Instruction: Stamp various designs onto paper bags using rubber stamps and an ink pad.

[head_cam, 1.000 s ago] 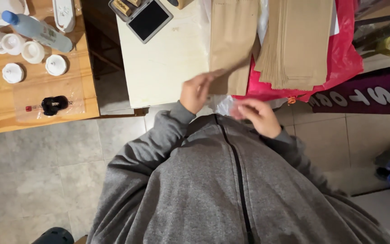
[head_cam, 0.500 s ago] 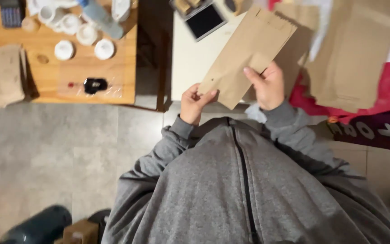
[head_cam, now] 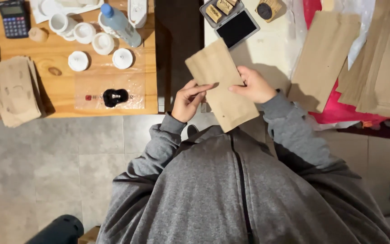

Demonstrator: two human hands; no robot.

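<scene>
Grey sleeves come up from below, and the left hand [head_cam: 189, 100] pinches the brown paper bag [head_cam: 222, 85] at its left edge while the right hand [head_cam: 254, 85] grips its right edge, fingertips hidden behind the paper. The bag hangs over the white table's [head_cam: 271, 49] near edge, its long axis running lower right to upper left. Beyond it, the ink pad [head_cam: 236, 28] lies open.

Brown paper bag [head_cam: 222, 86]; black ink pad [head_cam: 236, 28]; grey hoodie [head_cam: 231, 190]; blue-capped bottle [head_cam: 120, 23]; red plastic [head_cam: 339, 110].
</scene>
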